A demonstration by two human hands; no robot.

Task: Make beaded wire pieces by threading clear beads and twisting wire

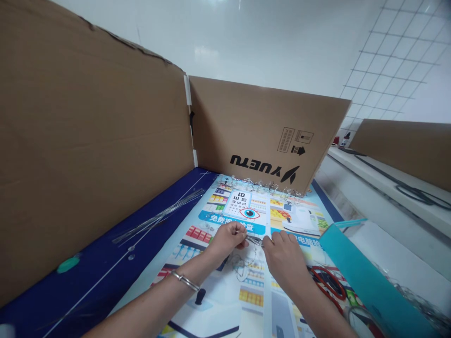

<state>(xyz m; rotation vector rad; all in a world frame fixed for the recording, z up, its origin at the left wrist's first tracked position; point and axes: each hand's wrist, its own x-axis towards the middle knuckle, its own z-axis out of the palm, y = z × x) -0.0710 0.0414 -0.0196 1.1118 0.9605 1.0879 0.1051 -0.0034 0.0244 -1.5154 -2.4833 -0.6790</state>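
Note:
My left hand [229, 237], with a metal bangle [185, 280] at the wrist, is closed in a pinch over the printed sheet [225, 300]. Facing it, my right hand [283, 253] is closed with its fingers curled under. Thin metal wire [254, 240] spans the short gap between the fingertips, and both hands grip it; its ends are hidden in the fingers. Just below, fine clear or silvery loops [242, 270] show faintly against the printing.
Cardboard walls [105, 126] stand left and behind. Many small bent wire pieces [264, 185] lie along the back. Long straight wires [162, 216] rest on the blue surface at left. At right are a teal box [369, 286] with wire pieces and red loops [329, 284].

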